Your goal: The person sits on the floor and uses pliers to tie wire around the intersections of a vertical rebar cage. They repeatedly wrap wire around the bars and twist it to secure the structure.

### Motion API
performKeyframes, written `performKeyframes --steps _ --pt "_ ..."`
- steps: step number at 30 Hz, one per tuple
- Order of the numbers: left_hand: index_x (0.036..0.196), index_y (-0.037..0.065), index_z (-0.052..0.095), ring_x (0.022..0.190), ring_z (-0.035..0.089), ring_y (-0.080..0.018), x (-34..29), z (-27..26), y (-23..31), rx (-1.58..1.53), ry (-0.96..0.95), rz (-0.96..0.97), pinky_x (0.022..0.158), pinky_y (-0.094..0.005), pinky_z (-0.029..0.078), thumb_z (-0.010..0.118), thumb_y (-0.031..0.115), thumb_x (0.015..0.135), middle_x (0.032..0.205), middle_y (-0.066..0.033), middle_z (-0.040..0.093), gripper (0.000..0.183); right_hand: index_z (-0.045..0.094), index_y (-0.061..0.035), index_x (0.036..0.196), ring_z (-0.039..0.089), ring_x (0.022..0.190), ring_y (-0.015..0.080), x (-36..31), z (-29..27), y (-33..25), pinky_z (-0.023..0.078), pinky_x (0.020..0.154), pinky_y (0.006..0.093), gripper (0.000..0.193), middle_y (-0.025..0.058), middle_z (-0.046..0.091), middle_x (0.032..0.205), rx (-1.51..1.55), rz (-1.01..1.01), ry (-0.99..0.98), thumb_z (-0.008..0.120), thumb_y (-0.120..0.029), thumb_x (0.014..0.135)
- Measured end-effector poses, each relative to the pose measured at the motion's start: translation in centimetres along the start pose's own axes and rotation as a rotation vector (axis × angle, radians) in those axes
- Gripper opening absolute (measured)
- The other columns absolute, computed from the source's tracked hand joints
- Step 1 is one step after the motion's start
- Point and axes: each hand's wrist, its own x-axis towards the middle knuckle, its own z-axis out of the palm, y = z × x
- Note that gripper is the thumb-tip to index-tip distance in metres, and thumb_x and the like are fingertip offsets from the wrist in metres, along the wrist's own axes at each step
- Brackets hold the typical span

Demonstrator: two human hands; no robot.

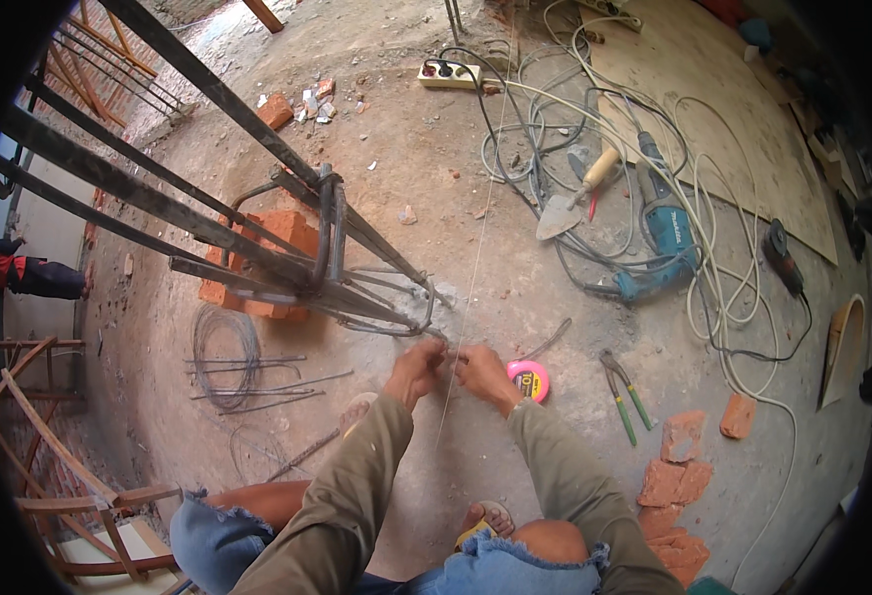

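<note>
My left hand [417,371] and my right hand [487,377] are close together, low over the concrete floor. Both are closed, fingertips pinched, at the foot of a steel rebar cage [335,243]. Whatever they pinch is too small to make out. A thin taut string [474,253] runs down the floor and passes between them, close to the right fingertips. Beside my right hand lies a pink tape measure [528,381], with a short bent steel rod [547,340] above it. Farther right lie pincers with green handles [618,397], their handles apart.
Orange bricks [292,233] stand behind the cage; broken bricks [676,481] lie at lower right. Coiled wire [226,357] and rods lie left. A teal power drill [666,233], trowel [561,215], tangled cables, power strip [449,75] and angle grinder [781,253] lie right. A person [34,273] is far left.
</note>
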Motion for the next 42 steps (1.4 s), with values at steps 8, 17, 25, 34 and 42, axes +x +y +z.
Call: performKeyframes --steps 8,17,25,34,42 --pt "0.101 0.008 0.061 0.086 0.06 -0.0209 0.1 1.0 -1.0 -0.062 -0.066 0.041 0.069 -0.0352 0.052 0.066 0.013 0.092 0.092 -0.0057 0.061 0.011 0.071 -0.0049 0.106 0.069 0.082 0.0331 -1.8 2.0 -0.7 0.052 0.076 0.0429 0.023 0.0182 0.07 0.085 0.267 0.004 0.075 0.061 -0.017 0.089" --pt "0.087 0.006 0.056 0.062 0.059 -0.0156 -1.6 3.4 -0.3 0.123 0.133 0.125 0.053 -0.0279 0.049 0.069 0.009 0.09 0.078 -0.0052 0.061 0.014 0.067 -0.0006 0.11 0.062 0.094 0.0351 -9.5 -6.8 4.5 0.049 0.083 0.0436 0.028 0.0187 0.064 0.1 -0.178 -0.121 0.777 0.065 -0.017 0.088" --pt "0.066 0.002 0.061 0.047 0.051 -0.0097 -1.7 4.1 -1.5 0.691 0.378 0.562 0.043 -0.0277 0.038 0.076 0.011 0.085 0.057 -0.0027 0.058 0.025 0.051 -0.003 0.135 0.044 0.12 0.0359 -20.8 -13.1 10.9 0.034 0.1 0.0465 0.074 0.017 0.049 0.126 -0.911 0.446 0.759 0.084 -0.024 0.072" --pt "0.089 -0.004 0.073 0.056 0.063 -0.0145 -3.5 3.5 -1.3 0.795 0.29 0.478 0.053 -0.0303 0.049 0.069 0.01 0.083 0.07 -0.0083 0.069 0.016 0.05 0.003 0.122 0.05 0.101 0.0402 -22.3 -15.1 13.8 0.042 0.087 0.0468 0.056 0.0212 0.05 0.107 -0.849 0.291 0.579 0.074 -0.01 0.073" --pt "0.1 -0.006 0.07 0.062 0.066 -0.0172 -4.5 4.4 -1.8 0.753 0.431 0.606 0.058 -0.0324 0.05 0.069 0.009 0.083 0.075 -0.0126 0.07 0.023 0.053 0.0061 0.103 0.054 0.086 0.0453 -21.3 -12.9 11.0 0.045 0.08 0.0523 0.032 0.0272 0.052 0.092 -0.452 0.158 0.517 0.058 -0.015 0.078"
